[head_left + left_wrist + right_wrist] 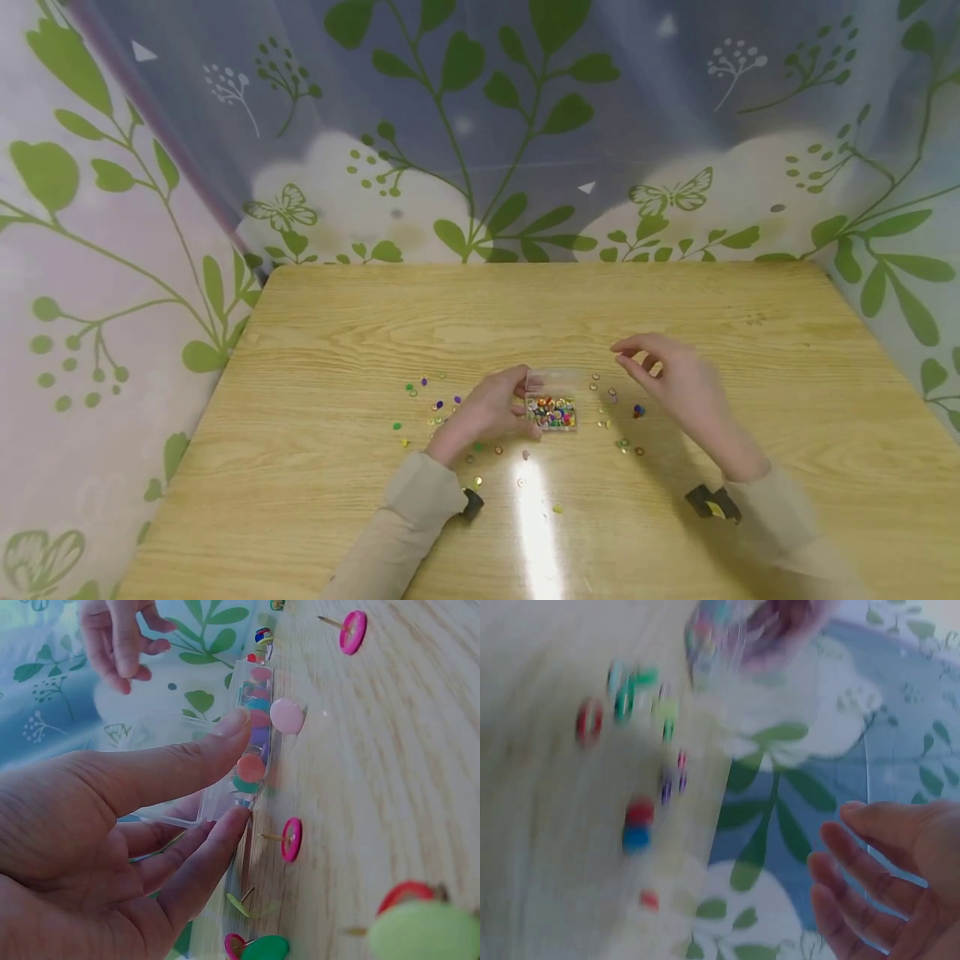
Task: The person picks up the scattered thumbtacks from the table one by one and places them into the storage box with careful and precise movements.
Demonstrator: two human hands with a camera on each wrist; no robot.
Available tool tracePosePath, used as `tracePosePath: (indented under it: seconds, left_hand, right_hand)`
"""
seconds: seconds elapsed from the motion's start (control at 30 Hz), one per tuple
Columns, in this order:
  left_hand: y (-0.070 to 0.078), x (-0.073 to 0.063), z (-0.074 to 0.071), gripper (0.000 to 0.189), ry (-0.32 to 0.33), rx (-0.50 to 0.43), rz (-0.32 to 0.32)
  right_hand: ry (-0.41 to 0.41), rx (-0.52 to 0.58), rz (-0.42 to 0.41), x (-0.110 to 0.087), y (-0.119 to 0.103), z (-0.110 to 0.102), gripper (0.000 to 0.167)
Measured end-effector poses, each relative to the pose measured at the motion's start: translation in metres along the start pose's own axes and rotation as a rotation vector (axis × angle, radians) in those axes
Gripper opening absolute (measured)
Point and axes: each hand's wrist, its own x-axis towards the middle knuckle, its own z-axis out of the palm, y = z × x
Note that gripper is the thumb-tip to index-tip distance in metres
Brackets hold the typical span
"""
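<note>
A small clear plastic box [577,413] stands on the table with its transparent lid [558,380] raised, full of colourful thumbtacks [551,410]. My left hand [489,408] grips the box from its left side; in the left wrist view the thumb [187,763] lies along its front wall and the fingers go beneath and behind. Above the table, right of the box, my right hand [675,387] hovers with loosely bent fingers. Nothing shows between those fingers [855,874] in the right wrist view. Blur softens that view.
Loose thumbtacks lie on the wooden table [360,517] on both sides of the box and in front of it, among them a green one [397,426] and a blue one [639,411]. A leaf-patterned curtain [525,167] hangs behind the table.
</note>
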Motion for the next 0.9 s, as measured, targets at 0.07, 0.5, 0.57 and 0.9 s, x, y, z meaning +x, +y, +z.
tracePosePath:
  seconds: [0.07,0.5,0.57,0.9]
  left_hand:
    - [0.000,0.000,0.000,0.068,0.000,0.000,-0.002]
    - [0.000,0.000,0.001,0.070,0.002,-0.019,-0.013]
    - [0.000,0.000,0.000,0.069,0.002,-0.026,-0.015]
    - [0.000,-0.001,0.000,0.070,0.000,-0.021,-0.018]
  right_hand:
    - [-0.019,-0.036,0.026,0.001,0.008,-0.006,0.014]
    - [-0.374,-0.095,0.253,-0.010,0.049,-0.002,0.012]
    - [-0.379,-0.091,0.255,-0.012,0.051,-0.001,0.009]
    - [-0.381,-0.023,0.229,-0.012,0.045,0.000,0.005]
